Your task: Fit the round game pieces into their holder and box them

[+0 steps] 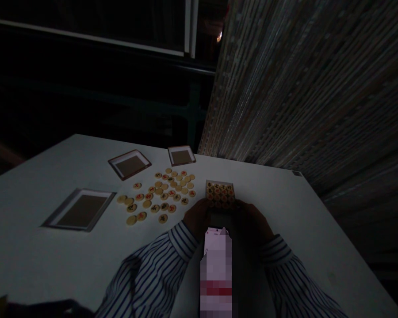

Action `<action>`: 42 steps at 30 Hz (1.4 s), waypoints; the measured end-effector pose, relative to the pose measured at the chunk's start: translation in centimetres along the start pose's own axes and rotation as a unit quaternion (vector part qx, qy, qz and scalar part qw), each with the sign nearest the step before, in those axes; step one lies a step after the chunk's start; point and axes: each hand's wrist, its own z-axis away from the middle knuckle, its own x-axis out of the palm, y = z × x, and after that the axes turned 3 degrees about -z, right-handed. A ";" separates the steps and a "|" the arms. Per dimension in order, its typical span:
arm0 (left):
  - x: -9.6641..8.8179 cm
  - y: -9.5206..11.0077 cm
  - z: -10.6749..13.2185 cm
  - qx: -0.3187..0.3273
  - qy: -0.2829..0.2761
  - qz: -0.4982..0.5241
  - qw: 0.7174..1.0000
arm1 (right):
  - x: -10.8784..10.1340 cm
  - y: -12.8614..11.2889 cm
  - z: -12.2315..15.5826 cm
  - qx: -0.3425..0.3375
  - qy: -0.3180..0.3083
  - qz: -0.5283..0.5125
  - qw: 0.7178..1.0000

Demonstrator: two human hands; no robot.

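Note:
A small open box [220, 182] packed with rows of Chinese chess pieces stands on the white table in front of me. My left hand [198, 216] grips its left side near the front corner, fingers curled against it. At the right near corner, my right hand [252, 217] is closed on the same box; its fingertips are dark and partly hidden. To the left of the box, many loose round Chinese chess pieces [164, 197] lie scattered, some showing red or black characters, others blank sides. Dim light blurs the fine detail.
A lit phone [218, 260] lies between my forearms. Three shallow framed trays or lids [82, 210] lie on the white table [26, 251], one at left and two at the far side. A string curtain [285, 88] hangs along the right far edge.

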 end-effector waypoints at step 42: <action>-3.9 -3.4 4.1 0.027 0.048 -0.103 0.993 | 1.7 1.8 1.1 -0.030 0.106 0.003 0.994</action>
